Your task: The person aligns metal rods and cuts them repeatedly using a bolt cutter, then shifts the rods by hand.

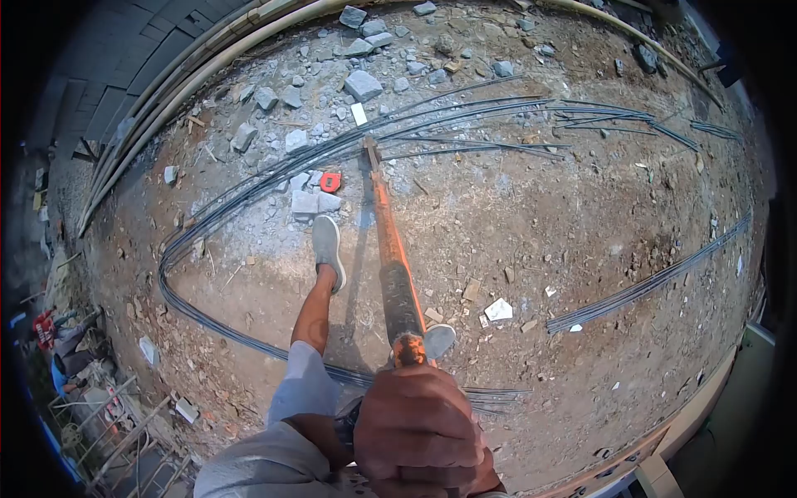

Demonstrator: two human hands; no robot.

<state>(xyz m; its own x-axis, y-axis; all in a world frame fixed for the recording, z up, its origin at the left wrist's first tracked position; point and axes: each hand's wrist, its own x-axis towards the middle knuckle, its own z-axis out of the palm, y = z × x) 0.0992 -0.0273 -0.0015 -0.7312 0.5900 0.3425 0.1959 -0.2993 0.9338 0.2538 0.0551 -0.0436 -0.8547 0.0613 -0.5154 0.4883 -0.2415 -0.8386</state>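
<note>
An orange long-handled bolt cutter (386, 232) stands upright in front of me, with its two handles close together. Its jaw end is down at a bundle of thin steel rods (307, 153); whether the jaws bite a rod I cannot make out. My left hand (390, 427), with a dark watch at the wrist, is closed at the top of the handles. Overlapping it on the right is my right hand (465, 448), closed at the same place, its fingers partly hidden. A red tape measure (330, 182) lies left of the cutter, by grey stone blocks (305, 202).
The rods bend in a long loop around my feet, under my left shoe's (326, 241) side. More rods (647, 274) lie at right. Broken stones (363, 85) litter the far ground. Long poles (199, 75) edge the upper left. Another person (62, 365) is at far left.
</note>
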